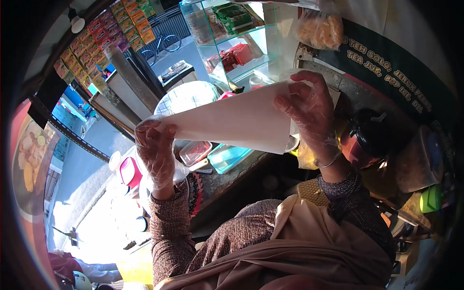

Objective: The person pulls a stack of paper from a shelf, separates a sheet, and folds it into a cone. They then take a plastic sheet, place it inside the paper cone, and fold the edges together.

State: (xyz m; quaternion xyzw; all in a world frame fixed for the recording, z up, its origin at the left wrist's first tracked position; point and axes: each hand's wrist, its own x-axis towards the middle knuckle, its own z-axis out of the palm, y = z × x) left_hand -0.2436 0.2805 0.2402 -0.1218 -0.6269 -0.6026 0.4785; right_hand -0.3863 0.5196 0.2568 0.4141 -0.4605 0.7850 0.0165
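A white sheet of paper [237, 121] is stretched between my two hands above the counter, narrow at its left end and broader at the right. My left hand [157, 152], in a clear plastic glove, pinches the narrow end between thumb and fingers. At the upper right corner, my right hand [311, 108], gloved the same way, grips the paper with thumb and fingertips. The lower right corner hangs free. Behind the sheet, partly hidden, are a round checked cover [186, 96] and a turquoise plastic container [229, 157].
A glass display case [232, 43] with packets stands at the back. A clear-lidded box [195, 153] lies on the counter [261, 162]. To the right are a dark-lidded red pot [362, 140] and a plastic tub [418, 159]. A bag of orange snacks [321, 31] hangs above.
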